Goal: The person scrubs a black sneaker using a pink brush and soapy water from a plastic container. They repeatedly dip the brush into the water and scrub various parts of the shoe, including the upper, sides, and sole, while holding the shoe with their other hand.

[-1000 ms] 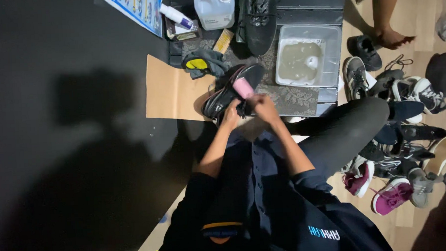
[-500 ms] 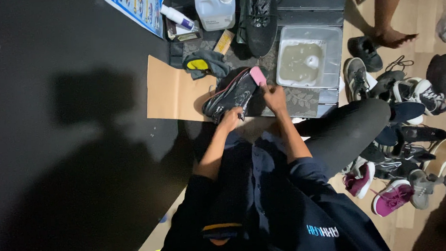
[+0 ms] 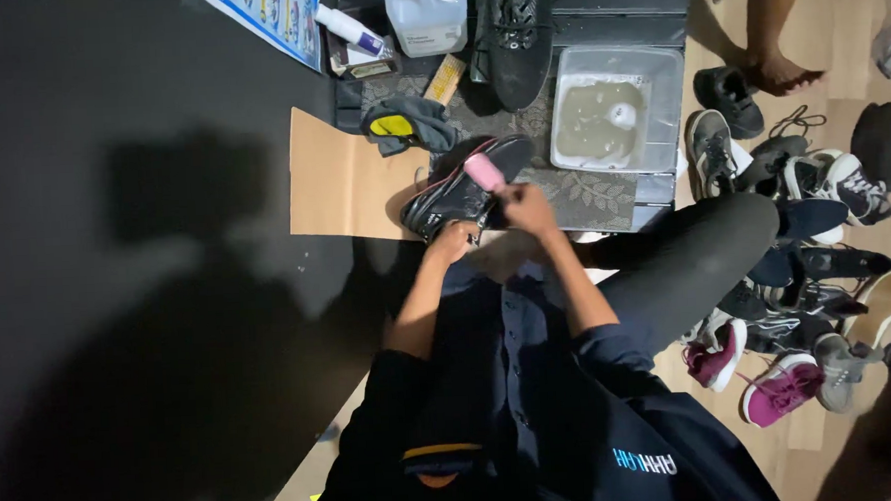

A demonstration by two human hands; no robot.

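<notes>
My left hand (image 3: 452, 242) grips a black sneaker (image 3: 453, 192) from below, holding it tilted over a patterned mat (image 3: 588, 189). A pink brush (image 3: 484, 171) is in my right hand (image 3: 528, 208), and its head rests on the sneaker's upper. Both forearms reach forward from my dark sleeves. My knee in dark trousers (image 3: 701, 254) lies to the right of the hands.
A clear tub of murky water (image 3: 615, 108) stands beyond the hands. A black boot (image 3: 516, 37), a white jug (image 3: 425, 11), a tube and a grey-yellow cloth (image 3: 405, 125) sit at the back. A cardboard sheet (image 3: 337, 180) lies left. Several shoes are piled right, near another person's bare foot (image 3: 773, 66).
The pink brush has moved back and forth across the sneaker, out to its far end and back toward the middle. The sneaker has shifted slightly in my left hand.
</notes>
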